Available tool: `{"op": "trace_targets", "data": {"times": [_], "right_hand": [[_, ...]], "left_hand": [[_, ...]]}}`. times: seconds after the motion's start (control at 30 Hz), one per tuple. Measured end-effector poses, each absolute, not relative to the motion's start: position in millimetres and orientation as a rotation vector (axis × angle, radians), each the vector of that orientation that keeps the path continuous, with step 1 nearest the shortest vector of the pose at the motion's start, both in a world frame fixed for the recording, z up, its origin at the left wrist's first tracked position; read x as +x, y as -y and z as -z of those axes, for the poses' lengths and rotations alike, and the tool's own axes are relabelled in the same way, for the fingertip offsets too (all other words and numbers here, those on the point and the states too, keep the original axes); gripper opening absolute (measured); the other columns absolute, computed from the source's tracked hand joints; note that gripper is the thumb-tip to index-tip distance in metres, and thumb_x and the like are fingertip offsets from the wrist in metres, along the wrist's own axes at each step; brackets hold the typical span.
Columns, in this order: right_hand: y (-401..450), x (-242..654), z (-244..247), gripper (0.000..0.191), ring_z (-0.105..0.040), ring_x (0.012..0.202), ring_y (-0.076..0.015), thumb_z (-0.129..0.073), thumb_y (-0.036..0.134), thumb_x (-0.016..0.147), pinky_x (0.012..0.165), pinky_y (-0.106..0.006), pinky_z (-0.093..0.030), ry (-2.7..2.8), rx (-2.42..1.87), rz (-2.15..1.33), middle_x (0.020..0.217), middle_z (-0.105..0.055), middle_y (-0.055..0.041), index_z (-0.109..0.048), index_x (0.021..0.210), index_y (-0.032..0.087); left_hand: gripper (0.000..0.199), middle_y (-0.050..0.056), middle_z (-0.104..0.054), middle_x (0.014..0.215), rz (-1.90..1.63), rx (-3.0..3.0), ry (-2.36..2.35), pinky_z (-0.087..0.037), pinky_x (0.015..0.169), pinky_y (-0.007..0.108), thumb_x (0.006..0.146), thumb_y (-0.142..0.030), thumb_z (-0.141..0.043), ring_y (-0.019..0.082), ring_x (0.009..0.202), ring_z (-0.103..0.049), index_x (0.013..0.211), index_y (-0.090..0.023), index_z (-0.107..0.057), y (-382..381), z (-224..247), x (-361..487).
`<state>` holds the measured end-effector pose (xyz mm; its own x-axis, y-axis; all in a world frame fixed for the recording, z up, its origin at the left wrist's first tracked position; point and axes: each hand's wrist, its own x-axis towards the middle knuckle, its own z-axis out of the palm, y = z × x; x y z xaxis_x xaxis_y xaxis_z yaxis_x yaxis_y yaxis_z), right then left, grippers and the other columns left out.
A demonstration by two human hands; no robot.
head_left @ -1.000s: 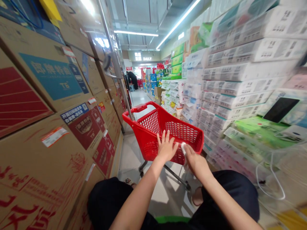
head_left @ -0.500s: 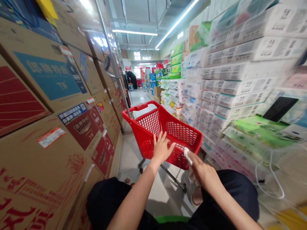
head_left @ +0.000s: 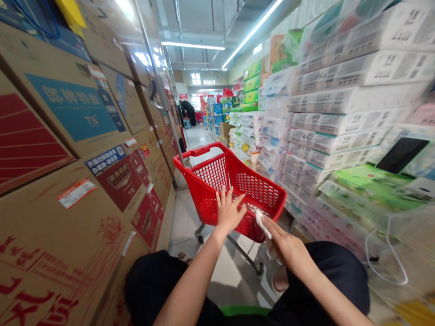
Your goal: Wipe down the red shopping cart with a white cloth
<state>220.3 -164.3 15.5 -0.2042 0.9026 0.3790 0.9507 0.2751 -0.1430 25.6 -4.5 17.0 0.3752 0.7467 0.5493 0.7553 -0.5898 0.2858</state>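
Observation:
In front of me stands a red plastic shopping cart with perforated walls and a grey metal frame on wheels. My left hand, fingers spread and holding nothing, is at the near rim of its basket. A white cloth is gripped in my right hand, against the outside of the cart's near wall toward the right corner. Part of the cloth hangs below the hand, and the palm side is hidden. The basket shows no goods inside.
Stacked cardboard cartons wall the left side. Packs of tissue paper pile up on the right, with a black phone and a white cable on them. A metal pole rises behind the cart. Farther down the aisle a person bends over.
My right hand has slid the cloth slightly left along the cart's near wall. My left hand stays at the rim, its fingers spread a little wider. The view has shifted slightly.

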Motion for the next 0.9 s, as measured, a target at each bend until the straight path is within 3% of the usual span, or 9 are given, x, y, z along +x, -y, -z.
{"op": "trace_targets", "data": {"times": [0.23, 0.47, 0.67, 0.9], "right_hand": [[160, 258, -7, 0.074, -0.070, 0.113, -0.0220, -0.043, 0.011, 0.093, 0.074, -0.029, -0.065, 2.022, -1.774, 0.204, 0.160, -0.041, -0.0078, -0.025, 0.160, 0.035], [156, 218, 1, 0.078, -0.051, 0.138, -0.0181, -0.040, 0.003, 0.091, 0.104, -0.033, -0.053, 2.070, -1.562, 0.110, 0.158, -0.044, -0.0065, -0.022, 0.161, 0.033], [155, 226, -3, 0.078, -0.053, 0.136, -0.0157, -0.040, 0.003, 0.091, 0.099, -0.029, -0.055, 2.152, -1.534, 0.064, 0.158, -0.044, -0.0024, -0.025, 0.160, 0.036], [147, 247, -4, 0.069, -0.058, 0.132, -0.0193, -0.042, 0.012, 0.095, 0.094, -0.032, -0.059, 1.974, -1.667, 0.130, 0.158, -0.045, -0.0056, -0.029, 0.159, 0.035]], "left_hand": [[0.042, -0.004, -0.028, 0.166, 1.047, -2.636, 1.388, -0.004, 0.125, 0.065, 0.095, -0.038, -0.059, 0.033, 0.158, 0.000, 0.136, -0.045, -0.061, 1, -17, 19], [0.039, -0.005, -0.026, 0.167, 0.983, -2.706, 1.352, -0.003, 0.123, 0.067, 0.095, -0.032, -0.060, 0.030, 0.158, -0.004, 0.131, -0.046, -0.065, -11, -22, 10], [0.040, -0.004, -0.019, 0.169, 0.935, -2.768, 1.272, -0.003, 0.123, 0.065, 0.096, -0.026, -0.056, 0.027, 0.158, -0.004, 0.132, -0.043, -0.065, -17, -25, -7], [0.042, -0.005, -0.022, 0.169, 0.933, -2.752, 1.286, -0.004, 0.123, 0.065, 0.095, -0.025, -0.057, 0.028, 0.158, -0.007, 0.131, -0.043, -0.065, -15, -25, -5]]}}
